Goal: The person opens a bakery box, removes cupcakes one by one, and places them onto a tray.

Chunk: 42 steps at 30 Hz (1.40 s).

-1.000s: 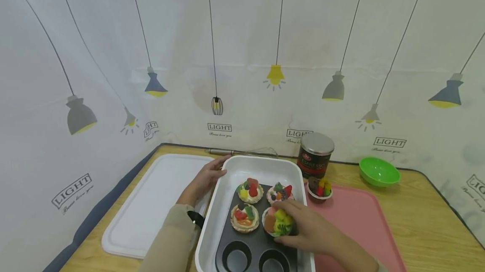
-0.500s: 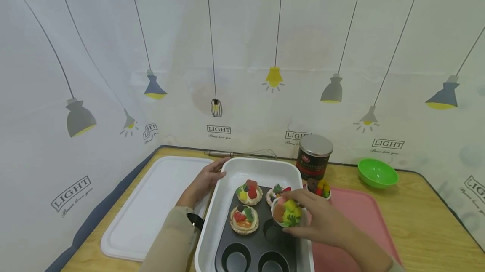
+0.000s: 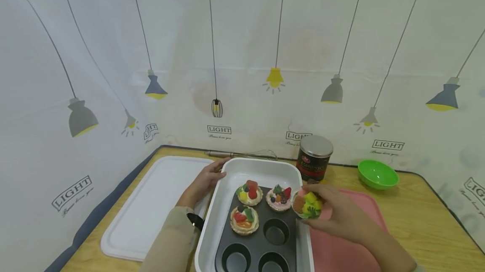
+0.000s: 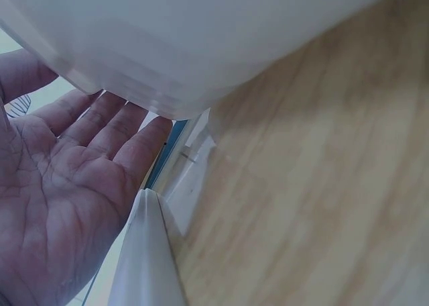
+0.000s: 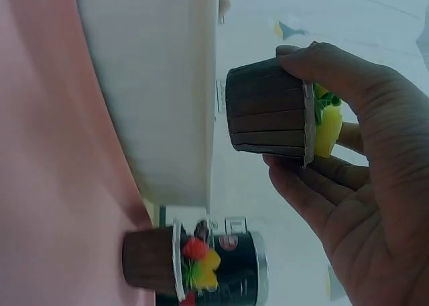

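Right hand: the right hand (image 3: 335, 209) pinches the cupcake (image 3: 307, 205) between thumb and fingers, near the top of its brown wrapper.
Cupcake: off any surface, roughly upright, at the right rim of the white tray (image 3: 261, 173), toppings up.
Left hand: the left hand (image 3: 201, 181) touches the tray's far left rim, fingers fairly straight and close together; fingertips partly hidden.
Muffin pan: the muffin pan (image 3: 255, 240) lies inside the white tray, three fruit tarts (image 3: 244, 221) in its wells.
Second cupcake: the second cupcake (image 5: 151, 259) stands on the pink tray (image 3: 366, 202), near the coffee tin (image 3: 313, 160).
Grip care: light, even squeeze best; wrapper likely dents.
Level: keep base down, toppings probably top-heavy.
Clearance: hold base above rim height, fingers away from second cupcake.
Steadying: left hand should keep light contact, no tipping.
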Each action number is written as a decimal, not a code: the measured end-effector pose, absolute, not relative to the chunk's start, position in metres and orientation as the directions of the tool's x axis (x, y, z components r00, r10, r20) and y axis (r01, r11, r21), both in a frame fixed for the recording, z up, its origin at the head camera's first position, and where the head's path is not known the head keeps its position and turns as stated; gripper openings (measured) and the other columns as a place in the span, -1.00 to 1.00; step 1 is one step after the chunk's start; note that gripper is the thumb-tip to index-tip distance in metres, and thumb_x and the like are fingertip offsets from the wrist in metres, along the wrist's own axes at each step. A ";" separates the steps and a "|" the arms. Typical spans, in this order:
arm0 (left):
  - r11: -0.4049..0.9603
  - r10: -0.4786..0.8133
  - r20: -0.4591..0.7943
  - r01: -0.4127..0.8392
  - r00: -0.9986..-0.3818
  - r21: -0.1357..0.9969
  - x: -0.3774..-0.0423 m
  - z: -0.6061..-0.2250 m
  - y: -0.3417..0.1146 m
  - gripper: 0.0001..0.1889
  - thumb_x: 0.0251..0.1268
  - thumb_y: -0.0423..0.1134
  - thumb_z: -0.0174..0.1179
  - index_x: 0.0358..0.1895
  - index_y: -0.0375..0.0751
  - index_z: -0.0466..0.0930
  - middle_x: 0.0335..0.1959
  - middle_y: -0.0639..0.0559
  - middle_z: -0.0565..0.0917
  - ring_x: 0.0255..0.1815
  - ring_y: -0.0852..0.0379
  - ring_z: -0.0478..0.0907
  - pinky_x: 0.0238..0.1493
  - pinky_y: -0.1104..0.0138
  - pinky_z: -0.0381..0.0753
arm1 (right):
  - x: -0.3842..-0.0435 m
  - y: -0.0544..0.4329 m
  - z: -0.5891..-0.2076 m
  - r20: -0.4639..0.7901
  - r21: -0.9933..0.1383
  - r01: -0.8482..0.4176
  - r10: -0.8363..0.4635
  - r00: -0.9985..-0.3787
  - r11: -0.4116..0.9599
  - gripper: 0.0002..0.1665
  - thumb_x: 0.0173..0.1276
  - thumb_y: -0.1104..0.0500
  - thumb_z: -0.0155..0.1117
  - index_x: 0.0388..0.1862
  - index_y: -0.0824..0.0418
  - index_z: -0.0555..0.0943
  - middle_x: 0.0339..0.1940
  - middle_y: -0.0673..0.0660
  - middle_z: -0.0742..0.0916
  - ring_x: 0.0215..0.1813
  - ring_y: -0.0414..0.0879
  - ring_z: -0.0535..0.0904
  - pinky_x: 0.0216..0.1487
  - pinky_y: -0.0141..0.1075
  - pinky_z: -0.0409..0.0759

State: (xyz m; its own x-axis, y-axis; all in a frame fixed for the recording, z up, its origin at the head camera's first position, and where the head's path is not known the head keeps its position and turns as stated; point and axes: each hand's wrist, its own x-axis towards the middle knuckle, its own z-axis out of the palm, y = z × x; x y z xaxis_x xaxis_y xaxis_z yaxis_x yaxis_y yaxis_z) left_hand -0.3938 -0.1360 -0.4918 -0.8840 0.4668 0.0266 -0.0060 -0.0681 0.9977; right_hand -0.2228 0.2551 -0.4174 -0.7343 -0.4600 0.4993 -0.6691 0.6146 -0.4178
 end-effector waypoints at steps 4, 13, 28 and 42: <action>-0.059 0.464 0.025 -0.003 -0.885 0.998 -0.394 -0.492 -0.136 -0.35 0.46 -0.37 0.03 0.58 -0.22 0.13 0.55 -0.21 0.22 0.38 -0.12 0.40 0.21 0.16 0.57 | -0.224 0.276 -0.416 0.495 -0.415 -0.594 -0.377 -0.783 0.689 -0.16 -0.03 0.05 0.71 0.26 0.00 0.52 0.08 -0.16 0.67 -0.04 -0.26 0.64 -0.06 -0.33 0.67; -0.056 0.466 0.032 0.007 -0.884 0.998 -0.393 -0.490 -0.138 -0.34 0.46 -0.35 0.05 0.58 -0.22 0.12 0.54 -0.24 0.23 0.37 -0.14 0.41 0.19 0.16 0.59 | -0.238 0.337 -0.448 0.513 -0.606 -0.382 -0.025 -0.858 0.697 -0.20 0.19 0.12 0.58 0.37 0.20 0.45 0.13 0.16 0.66 0.00 -0.49 0.46 -0.10 -0.71 0.46; -0.047 0.460 0.028 0.007 -0.887 0.999 -0.394 -0.491 -0.137 -0.33 0.44 -0.34 0.07 0.58 -0.21 0.14 0.55 -0.25 0.22 0.30 -0.06 0.48 0.16 0.16 0.61 | -0.250 0.367 -0.499 0.356 -0.667 -0.183 0.094 -0.930 0.722 -0.09 0.23 -0.09 0.52 0.45 0.24 0.38 0.29 0.32 0.57 0.22 -0.11 0.46 -0.07 -0.77 0.34; -0.050 0.443 0.026 0.004 -0.896 0.999 -0.393 -0.492 -0.135 -0.32 0.41 -0.34 0.09 0.57 -0.20 0.15 0.53 -0.23 0.26 0.28 -0.03 0.48 0.17 0.16 0.60 | -0.251 0.369 -0.502 0.359 -0.679 -0.243 0.024 -0.933 0.693 -0.09 0.26 -0.02 0.52 0.49 0.23 0.34 0.35 0.33 0.51 0.18 -0.28 0.43 -0.05 -0.65 0.49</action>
